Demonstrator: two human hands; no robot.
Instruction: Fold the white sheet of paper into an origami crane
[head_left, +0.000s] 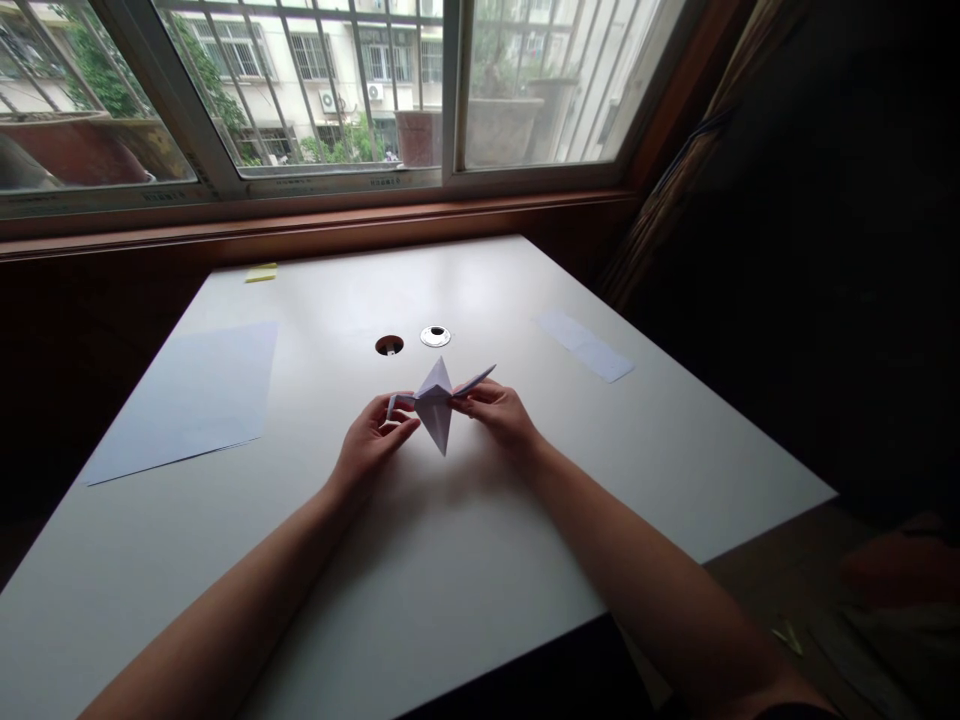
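A folded white paper crane (434, 405) is held up over the table between my two hands, its wings spread toward and away from me. My left hand (373, 432) has its fingers at the bent neck and head on the left side, with the thumb just below. At the opposite end, my right hand (501, 410) pinches the base of the pointed tail, which sticks out up and to the right. Part of the fingers is hidden behind the paper.
White paper sheets (187, 395) lie on the left of the white table (337, 610). A paper strip (586, 345) is on the right. Behind the crane are a round hole (389, 346) and its cover (435, 336). Yellow slips (261, 273) lie near the window.
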